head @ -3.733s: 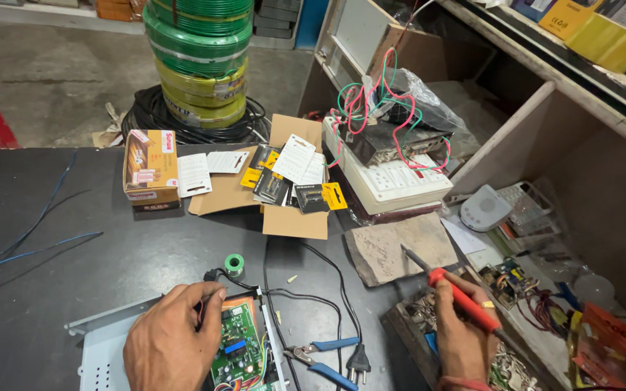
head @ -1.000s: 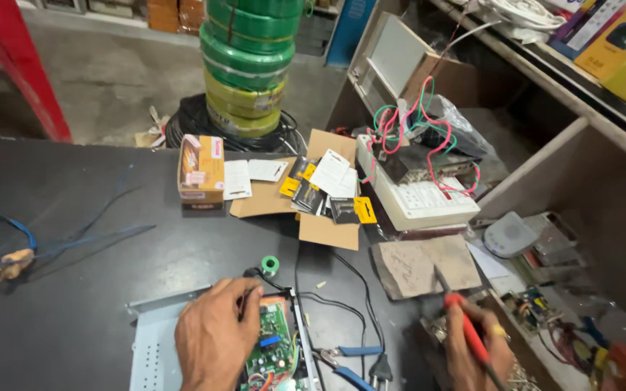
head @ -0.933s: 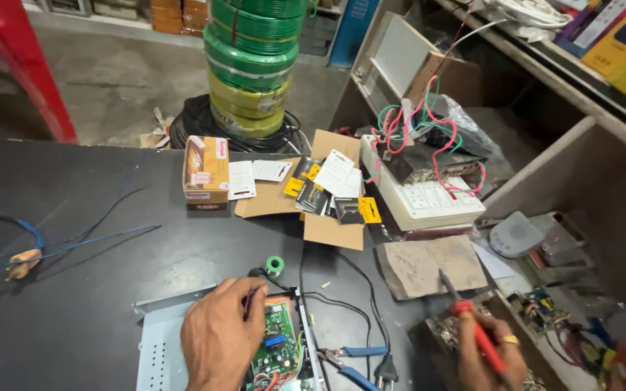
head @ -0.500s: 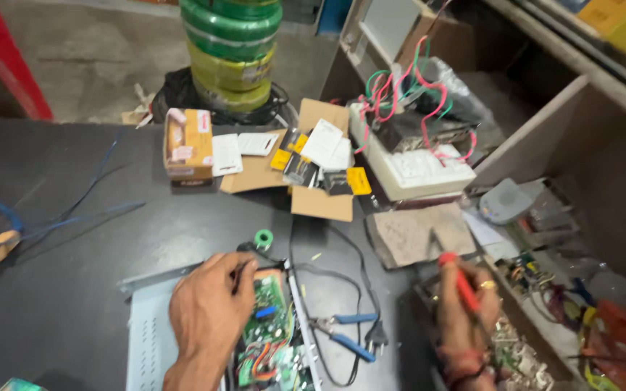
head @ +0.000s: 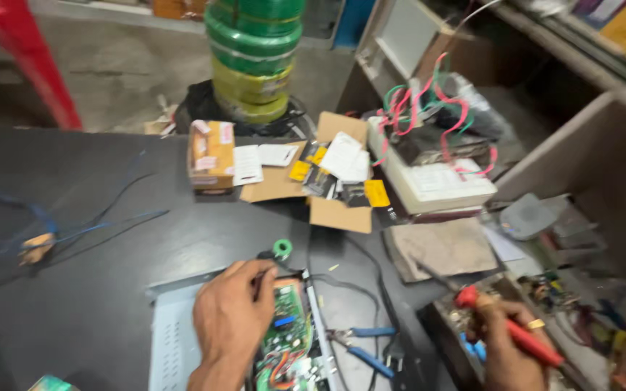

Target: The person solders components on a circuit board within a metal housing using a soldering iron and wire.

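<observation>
1. The left hand (head: 232, 318) lies flat over the near end of a green circuit board (head: 289, 327), fingers curled down on its upper edge; it looks to be pressing the board in place rather than gripping it, though I cannot tell whether the fingertips pinch anything small beneath them.

2. The board sits inside a pale grey metal chassis (head: 168, 337) on the dark table (head: 110, 239), its long axis running away from the person, from the bottom edge of the view up towards a small green spool (head: 282, 249) just beyond the chassis.

3. The right hand (head: 505, 347) is clamped around the red handle of a soldering iron (head: 505, 326), held off to the right over a cluttered tray (head: 447, 337) of parts. The iron slants up and to the left, its thin metal tip aimed towards the middle of the table.

4. So the board lies to the left of the iron's tip, well apart from it, with blue-handled pliers (head: 360, 346) and a black cable (head: 371, 282) lying between the two. The left hand is clearly the nearer one, already touching the board; the right has the whole gap to cross.

5. Farther back stand an open cardboard box (head: 331, 188) of papers, a small brown carton (head: 211, 153), and a white unit (head: 440, 181) with red and green wires on top.
</observation>
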The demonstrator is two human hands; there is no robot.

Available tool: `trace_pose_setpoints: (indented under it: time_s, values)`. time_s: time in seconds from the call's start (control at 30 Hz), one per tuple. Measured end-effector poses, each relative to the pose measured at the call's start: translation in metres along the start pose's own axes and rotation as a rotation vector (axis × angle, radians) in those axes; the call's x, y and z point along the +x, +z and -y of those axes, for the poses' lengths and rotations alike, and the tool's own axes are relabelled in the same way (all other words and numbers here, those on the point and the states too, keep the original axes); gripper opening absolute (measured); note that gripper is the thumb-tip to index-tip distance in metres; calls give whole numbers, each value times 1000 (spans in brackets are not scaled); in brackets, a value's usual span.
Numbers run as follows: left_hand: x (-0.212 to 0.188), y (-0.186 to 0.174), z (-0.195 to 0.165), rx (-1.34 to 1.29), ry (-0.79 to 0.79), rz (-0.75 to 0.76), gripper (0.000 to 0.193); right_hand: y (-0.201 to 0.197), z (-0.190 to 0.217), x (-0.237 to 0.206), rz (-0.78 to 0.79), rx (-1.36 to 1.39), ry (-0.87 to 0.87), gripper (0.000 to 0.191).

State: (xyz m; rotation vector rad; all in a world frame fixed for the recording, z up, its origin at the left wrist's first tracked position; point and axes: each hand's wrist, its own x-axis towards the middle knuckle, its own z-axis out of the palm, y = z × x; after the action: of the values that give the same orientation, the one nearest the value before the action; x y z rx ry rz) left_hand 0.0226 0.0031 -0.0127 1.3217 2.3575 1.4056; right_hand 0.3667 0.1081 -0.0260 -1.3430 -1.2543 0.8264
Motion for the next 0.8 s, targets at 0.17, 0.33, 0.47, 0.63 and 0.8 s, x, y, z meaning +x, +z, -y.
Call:
trace_pose_setpoints:
  time_s: [0.17,0.33,0.47,0.63,0.8]
  values:
    - [-1,2,-1,44,-85,76,16,41,-1,4,298,617,334,7]
    - [2,2,-6,32,-58,42,16,98,-4,-1,399,590,272,16]
    - [1,2,-4,40,-74,72,17,100,-9,1,386,617,282,17]
    - [1,7,-1,81,68,23,16,100,-17,10,301,530,314,12]
    - [0,10,-6,130,137,114,11,102,-19,10,366,604,282,8]
